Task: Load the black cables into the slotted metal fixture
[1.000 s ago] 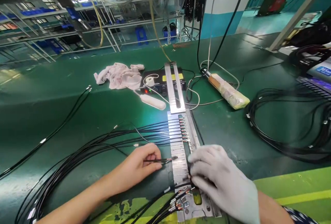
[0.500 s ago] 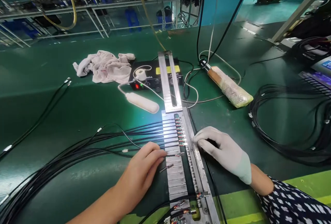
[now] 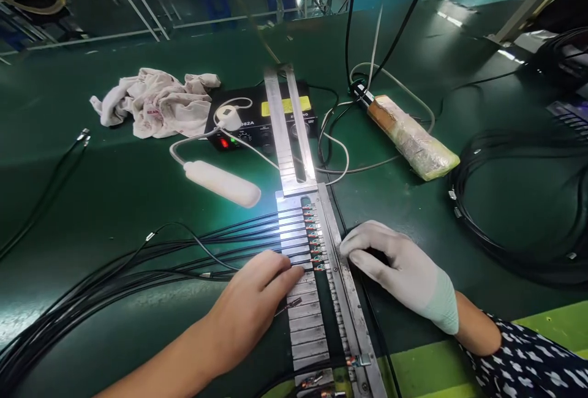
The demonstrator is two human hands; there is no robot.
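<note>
Several black cables (image 3: 248, 232) run from the left onto a slotted metal fixture (image 3: 309, 324), their bare wire ends and connectors lined up along its rail. My left hand (image 3: 261, 288), ungloved, pinches a black cable at the fixture's left part, just below the lined-up cables. The end of that cable lies at the rail. My right hand (image 3: 390, 263), in a white glove, rests against the rail's right side with its thumb and fingers bent together; anything between its fingertips is too small to tell. A loose connector (image 3: 294, 303) lies just below my left hand.
A black control box (image 3: 248, 117) with a metal bracket (image 3: 278, 122) over it stands behind the fixture. A white lamp head (image 3: 223, 183), a crumpled cloth (image 3: 156, 103), a wrapped tool (image 3: 413, 138) and coiled cables (image 3: 463, 220) lie around.
My left hand has moved slightly up and right with the cable, whose end is now at the rail beside the other ends. The whole view has shifted.
</note>
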